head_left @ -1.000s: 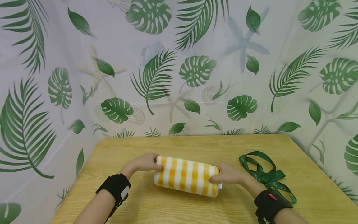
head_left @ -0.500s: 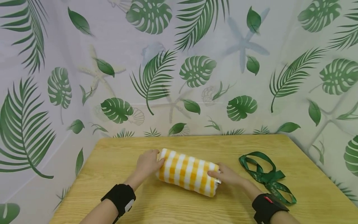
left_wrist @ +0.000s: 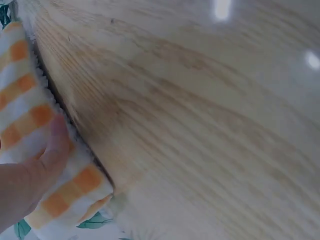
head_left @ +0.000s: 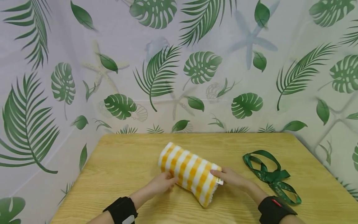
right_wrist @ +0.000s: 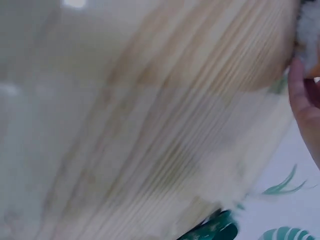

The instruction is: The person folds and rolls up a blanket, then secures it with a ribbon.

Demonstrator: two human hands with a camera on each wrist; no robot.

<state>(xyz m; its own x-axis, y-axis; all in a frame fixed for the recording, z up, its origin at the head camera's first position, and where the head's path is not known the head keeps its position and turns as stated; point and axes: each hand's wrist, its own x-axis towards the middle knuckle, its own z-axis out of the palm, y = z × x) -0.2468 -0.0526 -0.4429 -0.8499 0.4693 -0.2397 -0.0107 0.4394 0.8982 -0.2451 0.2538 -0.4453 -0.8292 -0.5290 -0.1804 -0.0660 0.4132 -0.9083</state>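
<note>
A yellow-and-white checked towel (head_left: 190,171), rolled into a thick bundle, lies slanted on the wooden table, its near right corner hanging loose. My right hand (head_left: 232,178) grips its right end beside a small white tag (head_left: 219,181), thumb on top. At the towel's near long side is my left hand (head_left: 162,184), fingers loosely bent and thumb pointing right. In the left wrist view the left thumb (left_wrist: 56,145) lies over the towel (left_wrist: 30,122) near its fuzzy edge; the other fingers are hidden there. Only a fingertip and part of the right hand (right_wrist: 306,110) show in the right wrist view.
A looped dark green ribbon (head_left: 272,177) lies on the table (head_left: 134,158) to the right of my right hand. Behind the table and along both sides hangs a white cloth (head_left: 167,121) printed with leaves and starfish.
My left hand has left the towel's left end and come down to its near side. The towel has turned, left end farther back, near right corner drooping forward. My right hand keeps its hold.
</note>
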